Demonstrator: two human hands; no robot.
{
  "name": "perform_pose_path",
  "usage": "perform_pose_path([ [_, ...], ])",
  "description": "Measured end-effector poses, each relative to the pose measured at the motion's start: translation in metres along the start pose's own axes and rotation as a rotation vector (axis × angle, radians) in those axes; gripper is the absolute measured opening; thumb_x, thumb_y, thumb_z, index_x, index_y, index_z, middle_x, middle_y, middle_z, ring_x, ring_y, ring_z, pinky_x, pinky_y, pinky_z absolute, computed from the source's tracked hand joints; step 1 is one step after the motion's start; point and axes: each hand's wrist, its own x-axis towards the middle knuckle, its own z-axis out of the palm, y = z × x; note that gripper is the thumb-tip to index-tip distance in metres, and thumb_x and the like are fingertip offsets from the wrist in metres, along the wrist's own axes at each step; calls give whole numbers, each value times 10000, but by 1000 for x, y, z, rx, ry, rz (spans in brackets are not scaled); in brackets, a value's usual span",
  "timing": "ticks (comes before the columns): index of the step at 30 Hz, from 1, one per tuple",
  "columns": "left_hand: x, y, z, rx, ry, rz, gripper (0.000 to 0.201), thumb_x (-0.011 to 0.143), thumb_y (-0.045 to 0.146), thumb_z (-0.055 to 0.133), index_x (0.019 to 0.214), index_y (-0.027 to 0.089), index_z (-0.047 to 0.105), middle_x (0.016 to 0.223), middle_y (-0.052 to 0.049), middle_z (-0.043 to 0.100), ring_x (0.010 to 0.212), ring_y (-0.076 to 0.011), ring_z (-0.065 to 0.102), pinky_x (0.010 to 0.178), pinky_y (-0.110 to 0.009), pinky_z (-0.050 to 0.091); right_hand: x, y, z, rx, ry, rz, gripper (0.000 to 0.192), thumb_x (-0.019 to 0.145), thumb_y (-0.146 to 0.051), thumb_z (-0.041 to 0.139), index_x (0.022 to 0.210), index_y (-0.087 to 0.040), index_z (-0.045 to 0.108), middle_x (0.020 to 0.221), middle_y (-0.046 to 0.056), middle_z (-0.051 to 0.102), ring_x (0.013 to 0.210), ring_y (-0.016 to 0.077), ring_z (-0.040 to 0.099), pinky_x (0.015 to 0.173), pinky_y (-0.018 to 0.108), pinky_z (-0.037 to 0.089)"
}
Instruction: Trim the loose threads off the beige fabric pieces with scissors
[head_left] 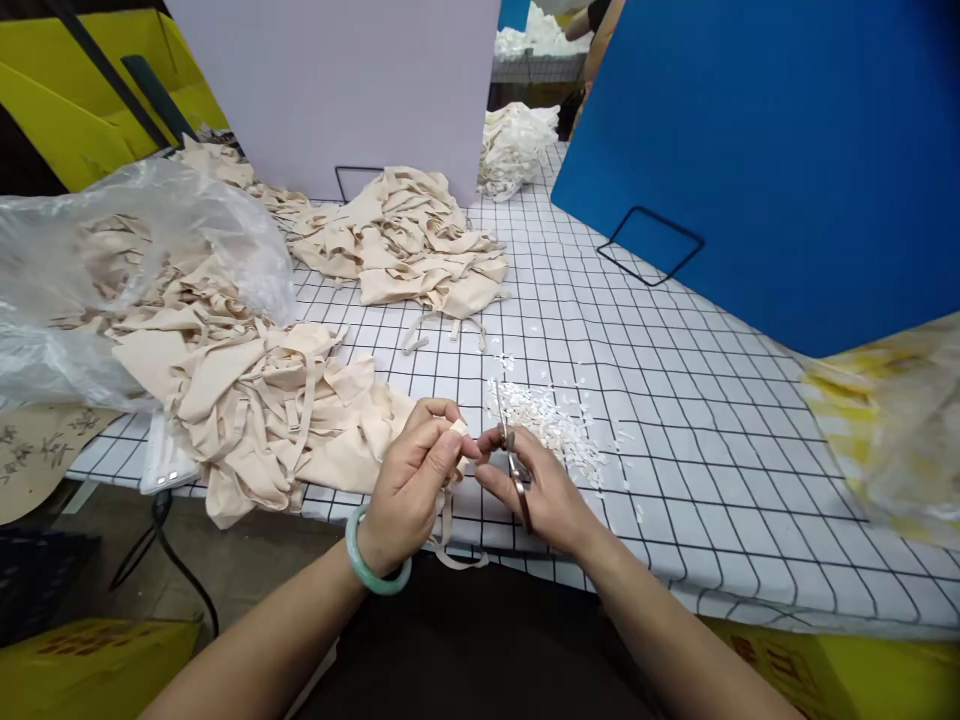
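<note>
My left hand [417, 480], with a green bangle [367, 560] on the wrist, pinches a beige fabric strap [448, 520] whose loose end hangs over the table's front edge. Close beside it, my right hand [544, 490] is wrapped round small metal scissors [514, 465], blades pointing away from me. The fingertips of both hands nearly meet. Just beyond the right hand lies a scatter of small white clippings [559, 425]. Left of my hands, a heap of beige fabric pieces with straps [262, 410] spills out of a clear plastic bag [247, 235].
Another beige fabric pile [427, 245] lies farther back. A pale lilac panel [352, 90] and a blue panel [780, 150] stand on the checked tablecloth [570, 280]. A white power strip [166, 455] sits at the left edge. A yellow-checked plastic bag [892, 420] lies right. Another person's arm [579, 25] shows behind.
</note>
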Motion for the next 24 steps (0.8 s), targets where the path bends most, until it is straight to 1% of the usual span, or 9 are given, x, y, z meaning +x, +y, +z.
perform_pose_path([
  [2, -1, -3, 7, 63, -15, 20, 335, 1017, 354, 467, 825, 170, 671, 963, -104, 518, 1057, -247, 527, 665, -298, 484, -12, 2, -15, -201, 29, -43, 410, 816, -621, 655, 850, -213, 647, 895, 76, 642, 895, 265, 573, 833, 435, 460],
  [4, -2, -6, 12, 109, -40, 29, 331, 1022, 343, 450, 845, 170, 671, 1046, -117, 517, 1121, -267, 511, 779, -348, 508, -21, 3, -22, -317, 40, -73, 453, 778, -660, 680, 745, -210, 636, 787, 65, 617, 814, 250, 561, 777, 415, 451],
  [7, -3, -13, 18, 160, -98, 35, 328, 1032, 311, 419, 859, 168, 659, 1096, -123, 505, 1132, -265, 504, 894, -386, 492, -28, 5, -27, -381, 29, -105, 466, 769, -665, 703, 687, -211, 629, 677, 38, 594, 719, 212, 546, 736, 376, 433],
  [9, -3, -17, 21, 189, -129, 66, 319, 1035, 280, 411, 845, 171, 642, 1055, -118, 516, 1127, -256, 492, 931, -383, 473, -30, 6, -29, -392, 17, -109, 475, 770, -663, 711, 657, -211, 614, 629, 26, 583, 674, 195, 535, 721, 360, 425],
  [13, -4, -21, 22, 234, -160, 146, 277, 1034, 234, 403, 858, 183, 610, 935, -87, 517, 1116, -239, 472, 946, -360, 450, -34, 7, -35, -416, 6, -113, 539, 769, -678, 708, 566, -210, 533, 576, 10, 537, 612, 166, 501, 698, 342, 410],
  [18, -5, -21, 24, 274, -179, 163, 277, 1032, 221, 393, 838, 174, 585, 1003, -94, 497, 1105, -232, 475, 933, -349, 450, -35, 10, -36, -430, 12, -83, 562, 740, -697, 720, 550, -206, 523, 565, 9, 527, 606, 159, 485, 696, 331, 405],
  [24, -5, -21, 26, 285, -204, 187, 277, 1030, 200, 383, 840, 183, 584, 960, -90, 500, 1104, -237, 473, 924, -362, 452, -34, 10, -35, -440, 15, -101, 590, 753, -717, 686, 529, -208, 488, 563, 3, 494, 593, 151, 461, 673, 325, 394],
])
